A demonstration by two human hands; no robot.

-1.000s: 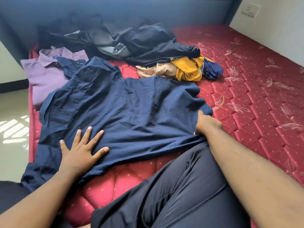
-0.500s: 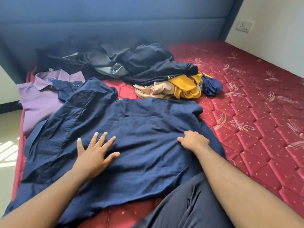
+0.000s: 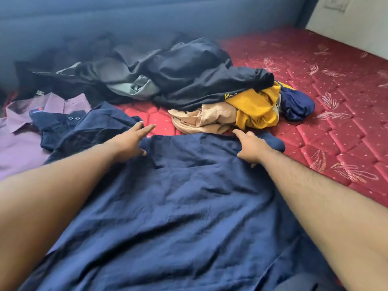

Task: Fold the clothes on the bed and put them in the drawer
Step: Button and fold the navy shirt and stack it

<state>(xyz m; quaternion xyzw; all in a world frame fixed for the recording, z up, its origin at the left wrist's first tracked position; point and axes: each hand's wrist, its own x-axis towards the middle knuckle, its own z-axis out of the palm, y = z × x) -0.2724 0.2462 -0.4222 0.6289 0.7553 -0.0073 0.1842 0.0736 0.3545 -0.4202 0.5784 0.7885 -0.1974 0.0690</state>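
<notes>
A navy shirt lies spread across the red mattress in front of me. My left hand is at its far left corner, fingers stretched out past the edge, thumb pinching the bunched cloth. At the far right corner my right hand has its fingers curled into the fabric and its index finger pointing out. Behind the shirt sits a loose pile of clothes: dark garments, a tan piece, a yellow piece and a blue piece. No drawer is in view.
A purple collared shirt lies flat at the left with a navy sleeve over it. A blue padded headboard runs along the back. A white wall borders the bed on the right.
Both hands have slid from the near and middle part of the navy shirt up to its far edge. The camera has moved forward and closer over the shirt.
</notes>
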